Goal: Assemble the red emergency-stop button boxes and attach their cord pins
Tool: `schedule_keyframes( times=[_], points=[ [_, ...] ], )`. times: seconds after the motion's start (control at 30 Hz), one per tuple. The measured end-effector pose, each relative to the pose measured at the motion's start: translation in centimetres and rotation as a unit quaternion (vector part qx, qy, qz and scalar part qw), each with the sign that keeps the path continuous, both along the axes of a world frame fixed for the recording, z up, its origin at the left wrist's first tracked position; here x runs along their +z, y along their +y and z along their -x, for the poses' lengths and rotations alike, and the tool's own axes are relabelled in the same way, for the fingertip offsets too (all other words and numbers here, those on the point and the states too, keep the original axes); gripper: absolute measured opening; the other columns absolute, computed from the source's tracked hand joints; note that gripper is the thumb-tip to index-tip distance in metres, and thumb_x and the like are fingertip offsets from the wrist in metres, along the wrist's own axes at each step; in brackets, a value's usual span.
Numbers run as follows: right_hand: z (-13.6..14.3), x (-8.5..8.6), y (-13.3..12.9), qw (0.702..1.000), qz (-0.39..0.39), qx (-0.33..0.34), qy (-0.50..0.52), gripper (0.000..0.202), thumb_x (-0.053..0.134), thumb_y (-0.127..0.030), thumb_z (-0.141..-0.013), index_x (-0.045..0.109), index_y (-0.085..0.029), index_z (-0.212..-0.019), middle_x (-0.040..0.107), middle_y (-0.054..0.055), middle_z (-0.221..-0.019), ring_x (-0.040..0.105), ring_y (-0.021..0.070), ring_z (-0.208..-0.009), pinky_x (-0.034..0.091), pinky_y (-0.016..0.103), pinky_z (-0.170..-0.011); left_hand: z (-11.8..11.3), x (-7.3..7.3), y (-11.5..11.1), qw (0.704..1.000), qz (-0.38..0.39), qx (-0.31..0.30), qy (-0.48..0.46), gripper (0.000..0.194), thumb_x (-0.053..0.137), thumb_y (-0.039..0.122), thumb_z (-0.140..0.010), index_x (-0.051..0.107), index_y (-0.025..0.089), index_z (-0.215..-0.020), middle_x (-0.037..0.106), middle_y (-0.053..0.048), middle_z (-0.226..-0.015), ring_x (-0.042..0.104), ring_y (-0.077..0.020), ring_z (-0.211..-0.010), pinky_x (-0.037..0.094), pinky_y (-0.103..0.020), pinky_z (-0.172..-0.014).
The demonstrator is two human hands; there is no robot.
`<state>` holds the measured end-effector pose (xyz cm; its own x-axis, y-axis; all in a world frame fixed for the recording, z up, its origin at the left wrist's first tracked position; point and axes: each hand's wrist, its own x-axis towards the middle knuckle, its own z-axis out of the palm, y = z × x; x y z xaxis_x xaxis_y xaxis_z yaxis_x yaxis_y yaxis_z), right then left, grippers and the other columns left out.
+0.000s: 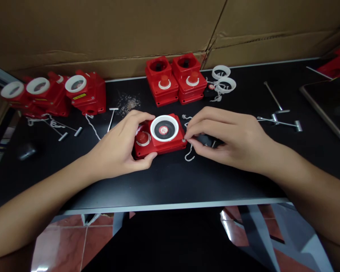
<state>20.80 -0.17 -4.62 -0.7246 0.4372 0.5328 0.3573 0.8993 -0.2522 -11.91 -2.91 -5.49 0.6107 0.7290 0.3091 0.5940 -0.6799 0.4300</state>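
Note:
A red plastic housing (170,146) lies on the black table in front of me. It bears a white ring (152,128) around a black disc with a red-and-white centre, and a red knob (143,137) at its left end. My left hand (121,143) grips that left end between thumb and fingers. At the right front corner, my right hand (229,136) pinches a small screw (184,140) with thumb and fingertips. White string (189,158) curls beside the housing. Beneath the right hand, a dark round part (205,140) and a loose screw (214,144) are partly hidden.
Two red housings (166,96) stand at the back, next to loose white rings (226,85). Several finished-looking red units (87,96) stand at left. T-handled tools (273,98) lie on both sides. Crumbs (129,104) are scattered behind my left hand; a dark tablet-like object (328,105) lies right.

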Motion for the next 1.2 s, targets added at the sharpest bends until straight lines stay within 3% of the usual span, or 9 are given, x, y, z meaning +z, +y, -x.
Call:
schedule_keyframes(
  times=[0.23,0.4,0.5,0.63,0.73,0.83,1.0,1.1,1.2],
  points=[
    [-0.7,0.7,0.5,0.999,0.006,-0.034,-0.014,0.009,0.067,-0.016,-0.107,0.073,-0.020,-0.113,0.078,0.002,-0.115,0.075,0.0069,-0.098,0.060,0.021,-0.083,0.1,0.3,0.0,1.000,0.010,0.003,0.012,0.063,0.075,0.037,-0.101,0.050,0.024,-0.157,0.070,-0.015,-0.150,0.074,-0.0355,-0.130,0.070,-0.055,-0.111],
    [-3.5,2.7,1.8,0.986,0.071,-0.086,-0.126,0.018,0.063,-0.032,-0.111,0.076,-0.022,-0.103,0.077,0.003,-0.102,0.070,0.0107,-0.087,0.054,0.030,-0.079,-0.2,0.4,0.0,1.000,0.013,0.009,0.013,0.062,0.075,0.037,-0.100,0.051,0.025,-0.156,0.070,-0.015,-0.152,0.074,-0.0361,-0.131,0.070,-0.056,-0.112],
    [-4.9,3.8,2.4,0.945,0.168,-0.158,-0.232,0.020,0.066,-0.034,-0.108,0.079,-0.022,-0.099,0.077,0.003,-0.097,0.064,0.0103,-0.079,0.048,0.031,-0.075,-0.3,0.5,-0.1,1.000,0.006,0.003,0.011,0.060,0.074,0.036,-0.100,0.052,0.024,-0.155,0.071,-0.015,-0.153,0.073,-0.0369,-0.136,0.068,-0.058,-0.116],
    [-5.6,4.3,2.8,0.851,0.278,-0.253,-0.367,0.019,0.081,-0.043,-0.102,0.082,-0.024,-0.107,0.078,0.001,-0.099,0.061,0.0083,-0.074,0.046,0.029,-0.074,-0.4,0.9,-0.2,1.000,0.009,0.011,0.022,0.059,0.074,0.034,-0.100,0.053,0.025,-0.155,0.071,-0.015,-0.155,0.073,-0.0367,-0.138,0.067,-0.058,-0.119],
    [-6.3,3.7,3.2,0.804,0.295,-0.286,-0.431,0.037,0.098,-0.043,-0.086,0.080,-0.023,-0.112,0.077,0.002,-0.098,0.059,0.0092,-0.073,0.046,0.029,-0.076,-0.4,1.1,-0.2,1.000,0.001,0.014,0.027,0.057,0.073,0.034,-0.100,0.055,0.023,-0.153,0.073,-0.014,-0.153,0.074,-0.0352,-0.139,0.067,-0.054,-0.120],
    [-7.1,2.8,3.7,0.787,0.293,-0.287,-0.461,0.032,0.092,-0.039,-0.089,0.079,-0.023,-0.113,0.078,0.003,-0.107,0.061,0.0105,-0.079,0.047,0.029,-0.079,-0.2,1.1,-0.2,0.999,-0.023,0.010,0.025,0.057,0.075,0.034,-0.101,0.058,0.018,-0.153,0.075,-0.016,-0.152,0.076,-0.0347,-0.138,0.067,-0.051,-0.118],
    [-7.9,3.5,4.0,0.809,0.283,-0.272,-0.436,0.030,0.077,-0.045,-0.089,0.079,-0.029,-0.114,0.079,0.000,-0.112,0.065,0.0120,-0.083,0.049,0.032,-0.081,0.3,0.9,-0.1,0.998,-0.046,-0.001,0.032,0.057,0.077,0.036,-0.104,0.060,0.021,-0.157,0.077,-0.015,-0.152,0.079,-0.0352,-0.135,0.069,-0.051,-0.114],
    [-7.8,5.3,3.5,0.870,0.260,-0.253,-0.335,0.044,0.069,-0.066,-0.088,0.082,-0.033,-0.114,0.081,0.000,-0.113,0.066,0.0130,-0.082,0.048,0.033,-0.077,0.5,0.9,-0.1,0.997,-0.060,-0.008,0.038,0.057,0.077,0.036,-0.106,0.060,0.019,-0.157,0.077,-0.017,-0.153,0.079,-0.0358,-0.137,0.069,-0.052,-0.115],
    [-6.7,6.7,2.5,0.937,0.217,-0.235,-0.142,0.068,0.063,-0.093,-0.092,0.080,-0.027,-0.103,0.078,0.005,-0.101,0.064,0.0130,-0.079,0.044,0.035,-0.073,0.6,0.8,-0.1,0.996,-0.076,-0.017,0.042,0.055,0.076,0.035,-0.108,0.060,0.018,-0.158,0.078,-0.018,-0.152,0.079,-0.0351,-0.137,0.069,-0.051,-0.114]
  ],
)
